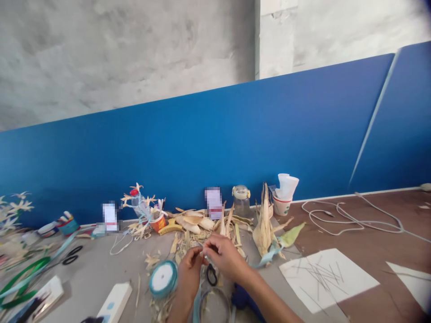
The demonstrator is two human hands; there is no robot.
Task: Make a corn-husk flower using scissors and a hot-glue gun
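Observation:
My left hand [189, 268] and my right hand [225, 256] meet above the table, fingertips nearly touching. Both are closed in a pinch around something small and pale that is mostly hidden by the fingers. Left of my left hand lies a roll of teal ribbon [164, 278]. Black scissor handles [211, 275] show just below my fingers, with a ring-shaped roll [215, 306] nearer to me. Partly covered by my right forearm is a dark blue tool [247, 301]. Dry corn husks [193, 220] and husk scraps spread behind and under my hands.
A lidded jar [241, 202], a paper cup [282, 204] and a standing bunch of husks [263, 229] line the back. Thin sticks lie on a white sheet [325, 278] at right. A power strip [116, 301] and more scissors [72, 255] are at left.

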